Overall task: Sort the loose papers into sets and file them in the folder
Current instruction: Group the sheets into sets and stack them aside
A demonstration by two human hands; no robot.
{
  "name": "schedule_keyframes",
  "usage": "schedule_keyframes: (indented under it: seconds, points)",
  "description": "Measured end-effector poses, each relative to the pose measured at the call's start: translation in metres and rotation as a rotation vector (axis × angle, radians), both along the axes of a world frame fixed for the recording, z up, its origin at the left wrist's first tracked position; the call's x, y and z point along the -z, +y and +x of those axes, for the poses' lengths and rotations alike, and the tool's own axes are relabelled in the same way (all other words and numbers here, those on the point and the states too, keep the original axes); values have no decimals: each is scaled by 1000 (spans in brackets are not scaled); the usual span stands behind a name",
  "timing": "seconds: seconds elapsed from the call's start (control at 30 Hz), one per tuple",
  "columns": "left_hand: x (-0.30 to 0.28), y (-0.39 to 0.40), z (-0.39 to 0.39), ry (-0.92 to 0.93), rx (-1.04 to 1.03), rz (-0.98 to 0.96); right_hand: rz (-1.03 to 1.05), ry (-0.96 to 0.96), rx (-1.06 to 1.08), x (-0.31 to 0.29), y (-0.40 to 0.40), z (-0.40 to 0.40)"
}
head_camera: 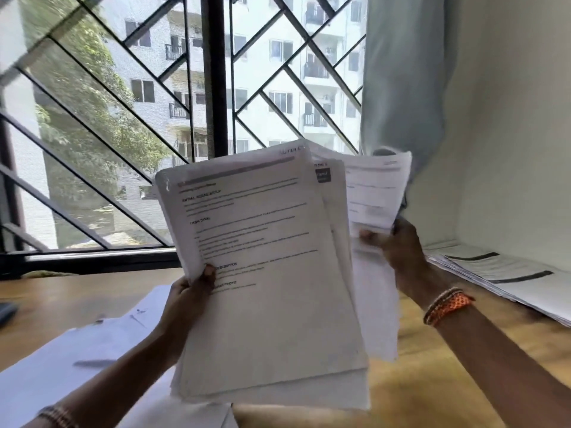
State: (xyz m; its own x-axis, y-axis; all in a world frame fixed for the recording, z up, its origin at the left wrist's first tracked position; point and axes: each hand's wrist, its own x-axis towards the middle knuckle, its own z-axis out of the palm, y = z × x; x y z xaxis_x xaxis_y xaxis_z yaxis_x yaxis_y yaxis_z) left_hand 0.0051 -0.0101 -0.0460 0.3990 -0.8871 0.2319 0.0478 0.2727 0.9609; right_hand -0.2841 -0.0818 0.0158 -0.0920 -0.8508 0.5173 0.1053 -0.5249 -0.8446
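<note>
**Papers held up in both hands at the window**

Papers (265,273), a thick sheaf of white printed sheets, stand raised and nearly upright at the middle of the view, above the wooden table (77,291). How many sheets the sheaf holds cannot be counted; its edges fan apart at the top and bottom. The front sheet carries black lines of text under short bold headings and a grey band along its top edge.

Two hands show. At 9 o'clock of the sheaf, the left hand (188,291) grips its left edge, thumb curled over the front page. At 3 o'clock, the right hand (401,242) pinches a separate few sheets (375,193), fanned out to the right and behind the main sheaf, fingers curled around their lower part. An orange thread band (448,304) circles the right wrist; a beaded band (58,417) circles the left.

Two other lots of paper lie on the table: loose white sheets (77,350) spread at 8 o'clock under the left forearm, and a flat pile (500,273) with dark bars at 3 o'clock against the wall (509,134).

Bare tabletop shows at 9 o'clock below the barred window (139,118) and at 5 o'clock beneath the right forearm. A pale curtain (398,88) hangs at 1 o'clock, just behind the fanned sheets.
</note>
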Motion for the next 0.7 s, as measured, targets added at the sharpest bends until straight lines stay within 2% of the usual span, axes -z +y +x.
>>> schedule_keyframes:
  seconds: [0.13,0.2,0.33,0.37,0.43,0.53,0.6,0.7]
  points:
    - [-2,5,-10,81,108,-10,14,295,-167,15,23,24]
    - [-1,6,-13,89,139,12,58,293,-310,25,35,34]
    - [3,3,-13,22,122,48,378,114,-583,37,52,36]
    - [5,3,-12,1,99,44,402,142,-592,40,51,37]
    - [9,1,-12,-18,58,23,373,208,-471,43,40,39]
    - [13,-1,-13,-2,13,-11,133,301,-98,46,15,43]
    - [15,-2,-11,-17,-7,-30,83,225,79,42,3,40]
    - [17,-3,-8,-48,-26,-48,320,65,-226,30,-1,30]
